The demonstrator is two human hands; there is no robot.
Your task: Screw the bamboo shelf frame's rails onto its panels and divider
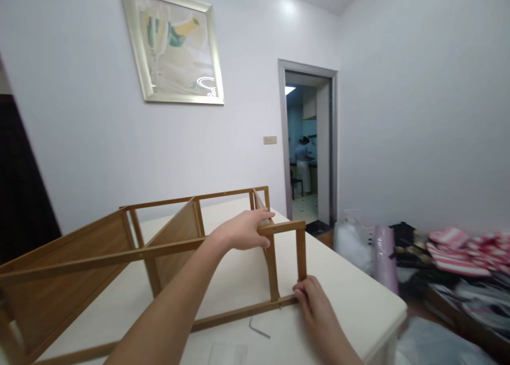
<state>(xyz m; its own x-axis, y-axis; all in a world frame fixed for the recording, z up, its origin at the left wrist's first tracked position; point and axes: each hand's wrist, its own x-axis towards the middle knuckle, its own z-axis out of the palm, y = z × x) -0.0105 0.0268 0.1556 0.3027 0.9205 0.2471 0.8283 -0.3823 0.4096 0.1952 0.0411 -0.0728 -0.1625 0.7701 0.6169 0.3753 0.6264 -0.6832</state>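
A wooden shelf frame lies on its side on a white table. My left hand reaches across and grips the upper rail of the frame near its right end, fingers wrapped over the wood. At the frame's lower right corner, my right hand pinches the foot of the end post where it meets the bottom rail. A small metal hex key lies on the table just in front of the bottom rail, between my arms.
A framed picture hangs on the far wall. An open doorway shows a person standing in a farther room. To the right of the table sit a plastic bag, a purple roll and piled striped fabric.
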